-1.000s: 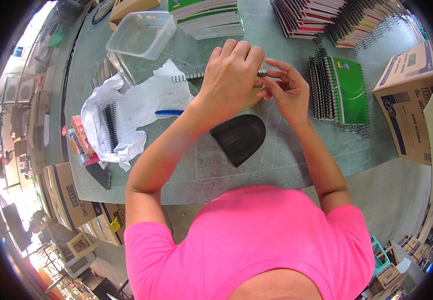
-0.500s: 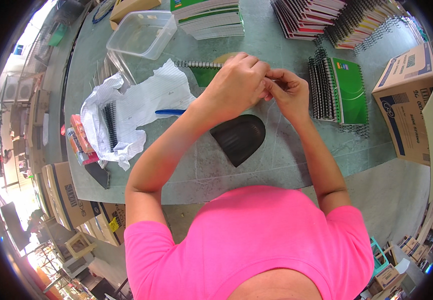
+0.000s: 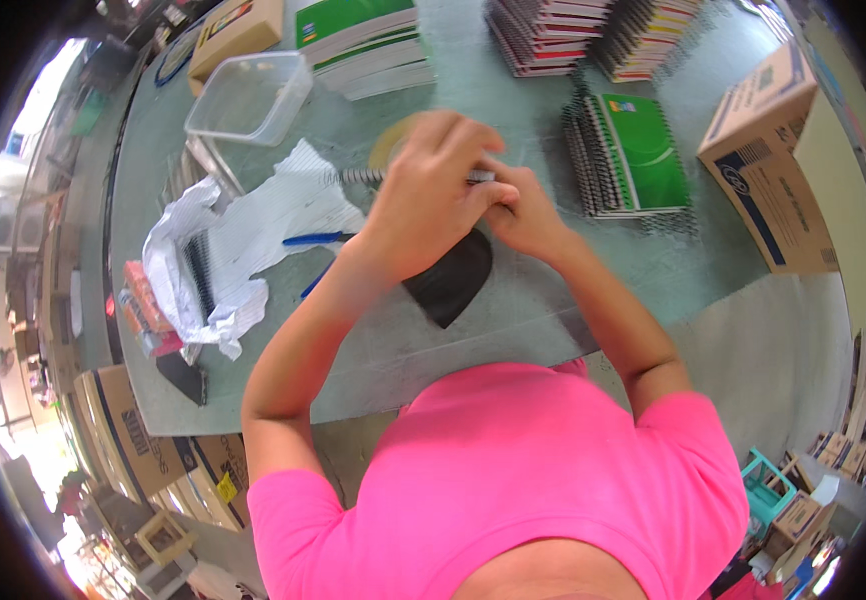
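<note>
A spiral binding coil (image 3: 355, 176) runs sideways under my left hand (image 3: 431, 190), its other end showing between my two hands. My left fingers are bent around it, somewhat blurred. My right hand (image 3: 527, 212) meets the left at that end, its fingertips pinched together; what they pinch, if anything, is hidden. The green notebook seen earlier by the coil is covered by my left hand. Nearer to me lies a black curved piece (image 3: 450, 285), partly under my hands. Blue-handled pliers (image 3: 315, 239) lie left, partly behind my left forearm.
Crumpled white paper (image 3: 298, 195) holds dark coils (image 3: 199, 270) at left. Behind it stands a clear plastic box (image 3: 250, 100). Green notebooks (image 3: 363, 45) are stacked at the back, coil-bound green ones (image 3: 643, 155) at right, red-edged notebooks (image 3: 550, 35) beyond. A cardboard box (image 3: 768, 180) stands far right.
The view has shifted, so the table's things sit further left. My left hand has come down over the green notebook, and my right hand has closed in beside it. More of the blue pliers shows.
</note>
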A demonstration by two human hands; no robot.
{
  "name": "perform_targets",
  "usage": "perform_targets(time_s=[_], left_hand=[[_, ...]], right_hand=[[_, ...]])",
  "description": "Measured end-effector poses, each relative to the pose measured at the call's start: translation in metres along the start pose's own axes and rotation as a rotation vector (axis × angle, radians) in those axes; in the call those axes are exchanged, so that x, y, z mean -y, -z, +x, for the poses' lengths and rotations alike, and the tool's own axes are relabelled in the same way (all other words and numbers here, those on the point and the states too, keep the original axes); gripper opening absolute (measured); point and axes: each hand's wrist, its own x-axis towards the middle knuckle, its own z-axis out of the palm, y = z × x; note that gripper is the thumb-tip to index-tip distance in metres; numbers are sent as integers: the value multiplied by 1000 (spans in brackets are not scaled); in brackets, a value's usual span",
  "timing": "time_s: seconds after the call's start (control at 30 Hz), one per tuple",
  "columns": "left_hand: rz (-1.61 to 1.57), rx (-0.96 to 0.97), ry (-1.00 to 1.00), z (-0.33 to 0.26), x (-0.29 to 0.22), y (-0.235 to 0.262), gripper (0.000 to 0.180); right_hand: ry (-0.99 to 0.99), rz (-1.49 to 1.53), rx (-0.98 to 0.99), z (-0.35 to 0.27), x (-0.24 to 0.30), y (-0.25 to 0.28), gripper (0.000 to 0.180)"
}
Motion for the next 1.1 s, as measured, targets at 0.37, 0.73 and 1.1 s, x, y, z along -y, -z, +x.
perform_targets(time_s=[0.37,0.73,1.1], left_hand=[[162,-276,120,-12,6,17,31],[105,-56,30,-1,22,-13,26],[964,-231,-47,73,151,70,28]], right_hand=[[122,-1007,-220,-84,-10,134,45],[75,-1027,-205,-80,-6,101,52],[-36,-860,-237,-77,13,95,50]])
